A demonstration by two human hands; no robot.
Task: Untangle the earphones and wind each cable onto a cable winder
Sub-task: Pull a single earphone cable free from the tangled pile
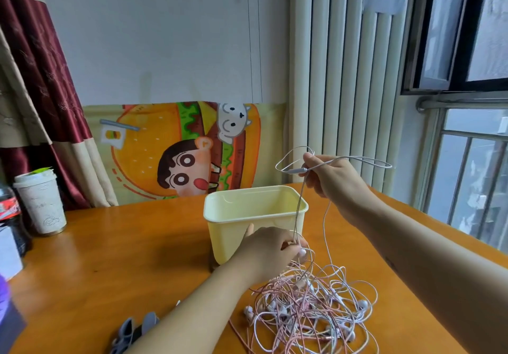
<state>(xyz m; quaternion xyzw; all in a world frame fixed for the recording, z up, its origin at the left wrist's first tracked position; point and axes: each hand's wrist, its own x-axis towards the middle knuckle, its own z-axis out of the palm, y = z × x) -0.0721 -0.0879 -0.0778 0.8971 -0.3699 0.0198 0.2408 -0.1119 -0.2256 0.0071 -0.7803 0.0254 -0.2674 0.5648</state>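
While the right hand (330, 180) is holding one white earphone cable (298, 208) up high, on the far right above the wooden table (137, 257), its fingers are curling round the strand just beside the inline remote (298, 170), with loose loops sticking out to either side of the fist. The left hand (270, 249) is working lower down, in front of the yellow plastic tub (233, 232), with its fingertips pinching the same strand where it is running down into the tangle of earphones (310, 312). That tangle is lying in a heap of pink and white cables on the near right of the table, with several earbuds showing among the loops. The grey cable winders (132, 329) are lying at the near edge, left of the heap and partly hidden by the left forearm, and nothing appears to be wound on them. The risk here is in the pull: if the right hand is lifting faster than the left is feeding the strand out, a crossing loop is likely to cinch into a knot, or the whole heap may be dragged up and slide toward the table's edge. The thin cable could also be strained at the remote, where the grip is concentrating the load. A paper cup (41, 205) is standing well apart on the far left.
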